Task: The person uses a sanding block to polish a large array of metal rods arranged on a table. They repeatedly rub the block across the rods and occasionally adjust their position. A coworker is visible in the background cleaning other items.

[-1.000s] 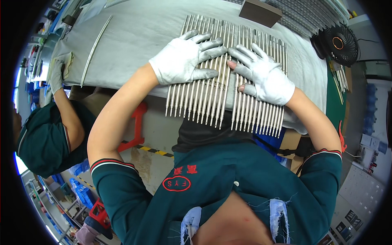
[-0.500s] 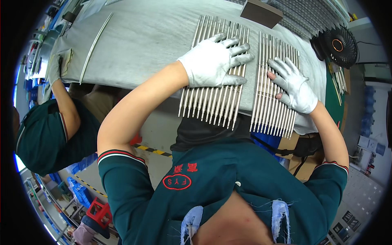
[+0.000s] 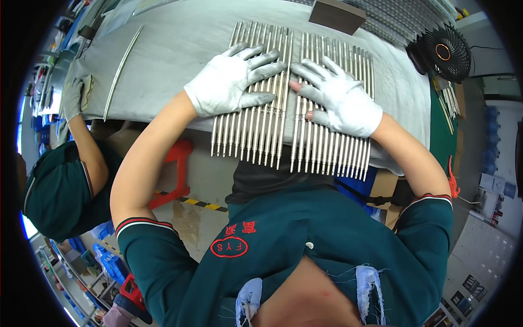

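Note:
Two rows of slim, shiny metal rods lie side by side on the cloth-covered table, their near ends jutting past its front edge. My left hand [image 3: 231,79], in a white glove greyed at the fingers, rests flat with fingers spread on the left row of rods [image 3: 248,133]. On the right row of rods [image 3: 329,147] lies my right hand [image 3: 343,101], also gloved, fingers stretched toward the gap between the rows. Two of its fingertips show bare through the glove. Only a narrow gap separates the rows.
A brown block [image 3: 338,16] stands behind the rods, near a stack of grey rods [image 3: 389,22]. At the right is a black fan [image 3: 441,52]. One long thin strip [image 3: 122,73] lies at the left, near a co-worker's gloved hand [image 3: 72,98] on the pale cloth [image 3: 163,60].
Both hands have shifted left over the rods. The left row's rods now spread further left, the right row sits further left, and the gap between the rows is narrower.

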A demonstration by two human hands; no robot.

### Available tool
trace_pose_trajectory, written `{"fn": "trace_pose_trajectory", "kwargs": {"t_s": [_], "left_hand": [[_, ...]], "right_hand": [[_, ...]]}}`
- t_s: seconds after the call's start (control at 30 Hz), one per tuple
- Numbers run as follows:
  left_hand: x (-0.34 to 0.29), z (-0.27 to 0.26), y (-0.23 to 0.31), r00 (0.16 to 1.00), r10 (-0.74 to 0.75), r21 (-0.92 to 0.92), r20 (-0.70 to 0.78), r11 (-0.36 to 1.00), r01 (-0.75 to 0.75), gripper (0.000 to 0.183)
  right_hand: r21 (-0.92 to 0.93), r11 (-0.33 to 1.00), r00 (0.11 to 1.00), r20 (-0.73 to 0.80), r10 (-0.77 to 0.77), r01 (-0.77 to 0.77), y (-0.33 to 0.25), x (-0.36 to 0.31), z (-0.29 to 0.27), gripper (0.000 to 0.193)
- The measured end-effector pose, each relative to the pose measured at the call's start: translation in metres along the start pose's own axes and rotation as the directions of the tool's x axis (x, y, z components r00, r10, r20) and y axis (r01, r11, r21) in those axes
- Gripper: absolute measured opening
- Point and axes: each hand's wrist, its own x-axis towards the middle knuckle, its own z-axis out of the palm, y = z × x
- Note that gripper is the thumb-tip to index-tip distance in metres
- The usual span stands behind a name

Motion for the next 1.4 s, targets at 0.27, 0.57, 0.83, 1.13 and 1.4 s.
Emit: {"fn": "trace_pose_trajectory", "kwargs": {"t_s": [0.27, 0.57, 0.83, 1.13, 1.4], "left_hand": [[0.009, -0.002, 0.013, 1.000, -0.006, -0.024, -0.009, 1.000, 0.006, 0.065], [0.040, 0.010, 0.041, 0.996, 0.022, -0.045, -0.089, 0.999, -0.026, 0.067], [0.025, 0.004, 0.025, 0.998, 0.039, -0.018, -0.039, 0.999, -0.040, 0.065], [-0.004, -0.008, 0.021, 0.997, -0.080, -0.048, 0.018, 0.996, 0.081, 0.069], [-0.003, -0.003, 0.083, 0.999, 0.039, -0.173, 0.001, 0.984, -0.038, 0.073]], "right_hand": [[0.050, 0.999, 0.999, 0.053, 0.000, -0.003, 0.009, -0.020, -0.008, 0.055], [0.058, 0.997, 0.990, 0.133, 0.049, -0.057, 0.032, -0.077, -0.026, 0.054], [0.054, 0.998, 0.995, 0.093, 0.028, -0.033, 0.014, -0.035, -0.014, 0.054], [0.080, 0.995, 0.998, 0.016, -0.054, 0.053, 0.002, 0.007, -0.001, 0.061], [0.116, 0.993, 0.982, 0.186, -0.037, 0.016, -0.001, -0.047, -0.027, 0.067]]}}
